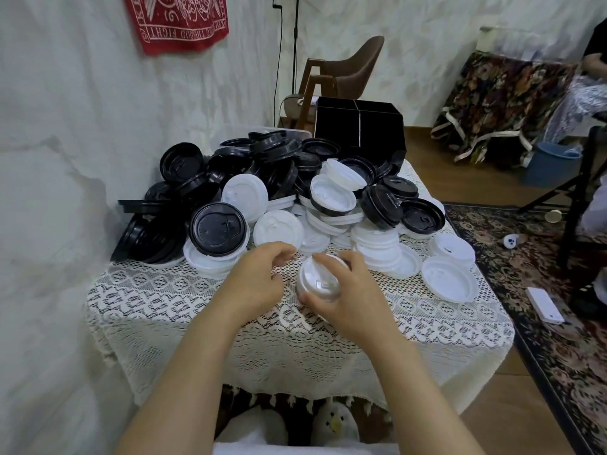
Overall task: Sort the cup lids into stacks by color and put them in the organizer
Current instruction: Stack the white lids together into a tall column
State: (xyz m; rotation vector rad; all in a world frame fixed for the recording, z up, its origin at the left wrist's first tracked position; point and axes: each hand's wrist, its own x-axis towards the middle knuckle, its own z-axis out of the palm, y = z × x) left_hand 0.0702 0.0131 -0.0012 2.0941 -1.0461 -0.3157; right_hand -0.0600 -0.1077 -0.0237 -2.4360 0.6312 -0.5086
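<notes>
A big heap of black lids (216, 229) and white lids (277, 229) covers the far half of the lace-covered table (230, 323). My right hand (348, 297) grips a small stack of white lids (317, 279) just above the cloth, thumb below and fingers over the top. My left hand (259, 277) hovers right beside it with fingers loosely curled and holds nothing. The black organizer (358, 126) with divided compartments stands at the back right of the table, behind the heap.
More white lids (448, 279) lie loose at the table's right edge. A wall runs close along the left. A brown chair (348, 73) stands behind the table. A patterned rug (542, 290) with a white box (543, 305) lies to the right, near a blue bin (548, 165).
</notes>
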